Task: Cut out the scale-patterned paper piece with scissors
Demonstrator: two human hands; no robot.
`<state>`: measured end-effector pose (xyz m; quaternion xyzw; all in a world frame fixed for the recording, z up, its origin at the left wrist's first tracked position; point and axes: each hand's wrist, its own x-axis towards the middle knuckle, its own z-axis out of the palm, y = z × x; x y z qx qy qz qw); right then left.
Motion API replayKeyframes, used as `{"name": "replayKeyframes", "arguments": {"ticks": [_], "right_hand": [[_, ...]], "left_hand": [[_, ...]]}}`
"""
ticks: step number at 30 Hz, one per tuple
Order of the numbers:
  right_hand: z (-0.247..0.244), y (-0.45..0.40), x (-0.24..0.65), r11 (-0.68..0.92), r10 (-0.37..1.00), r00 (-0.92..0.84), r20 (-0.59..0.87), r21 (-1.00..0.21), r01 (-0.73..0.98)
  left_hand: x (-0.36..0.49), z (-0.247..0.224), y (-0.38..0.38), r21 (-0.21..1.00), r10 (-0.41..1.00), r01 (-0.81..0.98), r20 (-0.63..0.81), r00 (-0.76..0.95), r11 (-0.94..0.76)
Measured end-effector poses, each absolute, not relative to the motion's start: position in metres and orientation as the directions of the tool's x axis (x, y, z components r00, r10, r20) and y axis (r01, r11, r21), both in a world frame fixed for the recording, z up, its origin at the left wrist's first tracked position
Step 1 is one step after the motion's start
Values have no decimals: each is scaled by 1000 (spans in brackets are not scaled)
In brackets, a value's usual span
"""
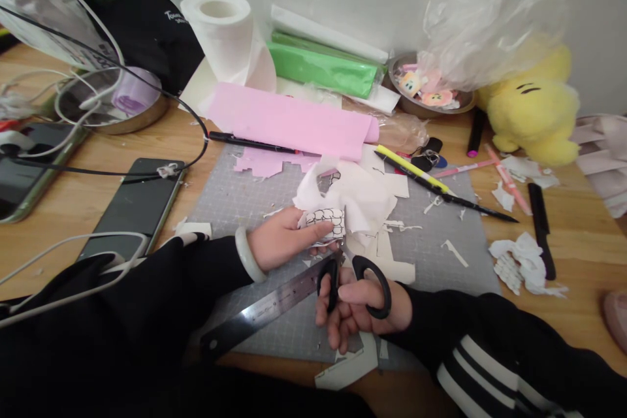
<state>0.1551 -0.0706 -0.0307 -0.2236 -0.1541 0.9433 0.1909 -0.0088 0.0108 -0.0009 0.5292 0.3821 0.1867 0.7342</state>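
My left hand (281, 235) pinches a small white paper piece (326, 222) with black scale-like outlines drawn on it, thumb on top. In my right hand (365, 307) is a pair of scissors (376, 284) with black handles, thumb through one loop and fingers at the other. The scissor blades point up at the lower edge of the drawn paper and are partly hidden by it. Crumpled white paper (362, 192) lies just beyond my left hand. Under both hands are a grey cutting mat (431, 261) and a steel ruler (274, 304).
Pink paper (294, 121), a tissue roll (220, 39) and green packs (323, 68) stand at the back. Pens (441, 186), paper scraps (524, 261) and a yellow plush toy (533, 104) are on the right. Phones (137, 202), cables and a metal bowl (142, 114) occupy the left.
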Motion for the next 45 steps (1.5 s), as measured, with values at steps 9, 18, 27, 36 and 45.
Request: {"name": "replayKeyframes", "arguments": {"ticks": [9,18,27,36,45], "right_hand": [[-31,-71,155,-881,427,-827,-365,-375,-289],[-29,-70,154,-883,422,-813,-401,-385,-268],[-25,-68,152,-891,413,-792,-449,-380,-249],[-23,-68,151,-883,421,-796,-434,-397,-250],[-25,-68,153,-875,426,-813,-397,-408,-259]], "left_hand": [[-9,1,11,912,678,142,-383,628,384],[-8,1,11,917,678,132,-369,636,375],[-9,0,10,911,679,107,-371,633,398],[-9,2,10,906,682,105,-381,624,410],[-8,1,10,906,694,119,-391,604,407]]}}
